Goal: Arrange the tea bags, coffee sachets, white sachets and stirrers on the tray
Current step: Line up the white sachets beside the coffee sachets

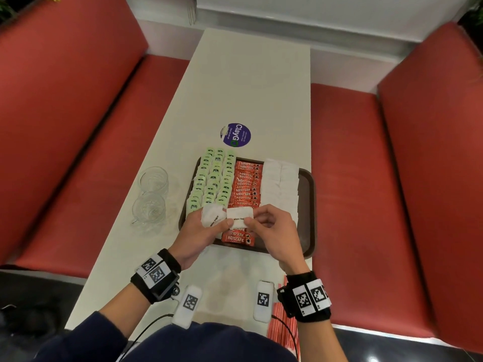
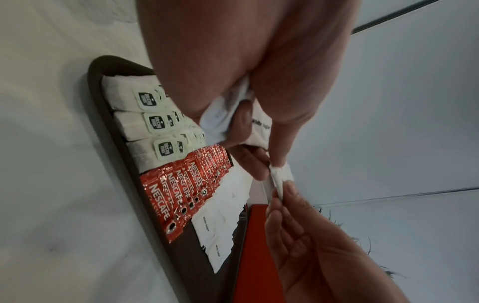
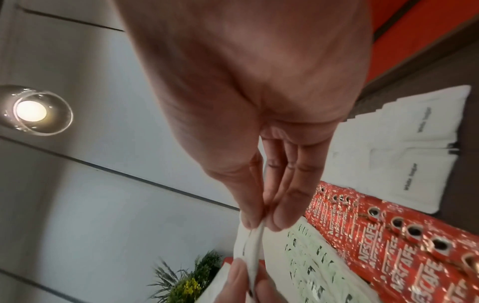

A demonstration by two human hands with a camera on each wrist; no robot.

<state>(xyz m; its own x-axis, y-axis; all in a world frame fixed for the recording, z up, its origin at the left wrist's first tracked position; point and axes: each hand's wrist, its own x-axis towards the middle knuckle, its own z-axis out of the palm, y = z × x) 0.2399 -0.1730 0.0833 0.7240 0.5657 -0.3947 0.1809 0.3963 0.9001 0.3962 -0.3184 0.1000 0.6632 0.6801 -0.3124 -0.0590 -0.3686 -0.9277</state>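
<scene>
A brown tray (image 1: 308,205) holds columns of green tea bags (image 1: 214,178), red coffee sachets (image 1: 245,185) and white sachets (image 1: 281,184). Above its near left corner my left hand (image 1: 201,229) grips a small bunch of white sachets (image 1: 212,217) (image 2: 259,131). My right hand (image 1: 266,226) pinches one more white sachet (image 1: 239,218) (image 3: 252,244) between thumb and fingertips (image 3: 278,219), right beside the bunch; the left thumb touches its edge. Red-striped stirrers (image 1: 283,325) lie on the table by my right wrist, partly hidden.
Two empty glass cups (image 1: 153,178) (image 1: 149,209) stand left of the tray. A purple round sticker (image 1: 235,135) is on the table beyond it. Two white marker blocks (image 1: 187,307) (image 1: 264,300) lie at the near edge. Red benches (image 1: 366,165) flank the narrow white table.
</scene>
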